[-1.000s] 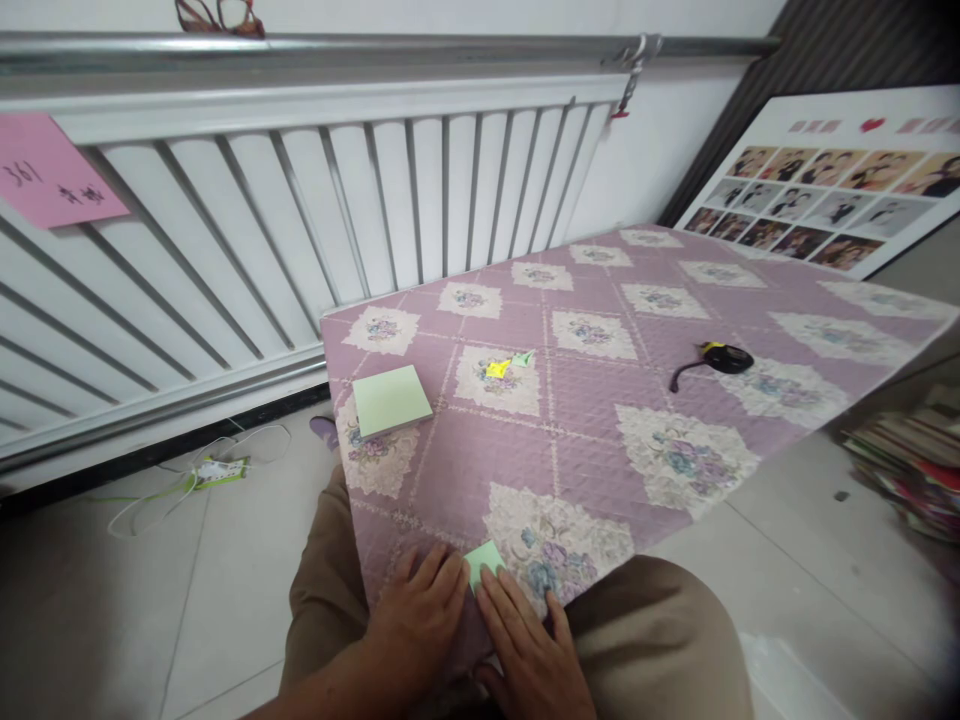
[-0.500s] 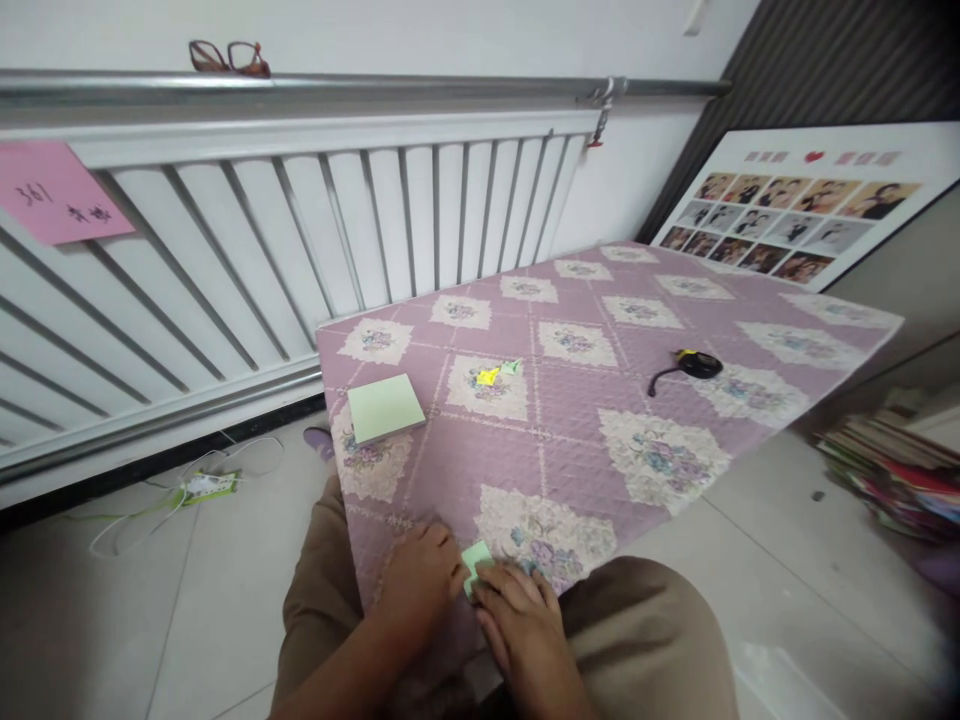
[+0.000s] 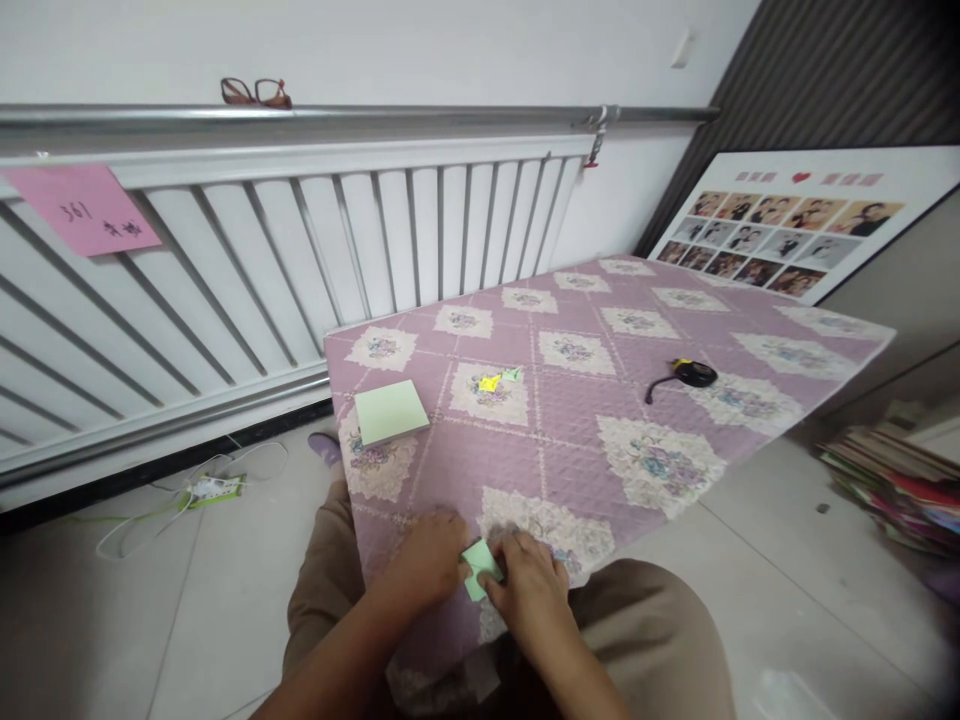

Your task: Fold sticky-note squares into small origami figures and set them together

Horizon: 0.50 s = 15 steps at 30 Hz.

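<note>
Between my two hands is a small folded piece of light green paper [image 3: 481,568], close to the near edge of the table. My left hand [image 3: 429,560] is closed on its left side, with the fingertips partly hidden. On the paper's right side my right hand [image 3: 529,580] grips it, thumb at the lower right edge and fingers curled. Farther up the cloth lies a pad of light green paper [image 3: 391,412]. Small folded paper pieces, a yellow one [image 3: 490,383] and a green one [image 3: 512,375], lie beyond my hands.
A purple floral tablecloth [image 3: 502,460] covers the table. A black tape measure [image 3: 696,374] lies at the right. Behind stands a white radiator [image 3: 405,235] with a pink note [image 3: 84,210]; glasses [image 3: 256,94] rest on the pipe. A power strip [image 3: 214,489] is on the floor.
My right hand has shifted up slightly, with its thumb now on the paper. More of the green paper shows, its position between my hands slightly turned. The camera view has tilted up a little.
</note>
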{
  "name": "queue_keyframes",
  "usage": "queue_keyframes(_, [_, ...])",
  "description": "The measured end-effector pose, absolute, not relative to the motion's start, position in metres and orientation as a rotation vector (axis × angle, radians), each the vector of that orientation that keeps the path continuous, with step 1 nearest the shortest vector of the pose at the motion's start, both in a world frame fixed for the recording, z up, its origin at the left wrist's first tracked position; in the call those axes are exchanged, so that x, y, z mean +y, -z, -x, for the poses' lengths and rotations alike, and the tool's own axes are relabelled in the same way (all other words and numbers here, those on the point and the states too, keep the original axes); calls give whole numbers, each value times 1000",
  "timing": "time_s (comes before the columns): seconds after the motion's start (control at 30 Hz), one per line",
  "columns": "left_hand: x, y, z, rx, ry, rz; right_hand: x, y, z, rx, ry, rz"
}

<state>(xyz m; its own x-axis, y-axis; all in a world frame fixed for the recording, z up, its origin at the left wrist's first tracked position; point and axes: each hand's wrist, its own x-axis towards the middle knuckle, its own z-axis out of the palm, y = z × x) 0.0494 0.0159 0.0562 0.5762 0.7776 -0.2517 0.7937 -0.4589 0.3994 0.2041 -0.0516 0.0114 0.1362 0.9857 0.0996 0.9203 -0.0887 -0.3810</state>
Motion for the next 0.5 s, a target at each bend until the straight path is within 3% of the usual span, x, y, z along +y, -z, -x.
queue_keyframes(0.5, [10, -44, -44, 1163, -24, -2324, -54, -11, -206, -1867, -411, 1832])
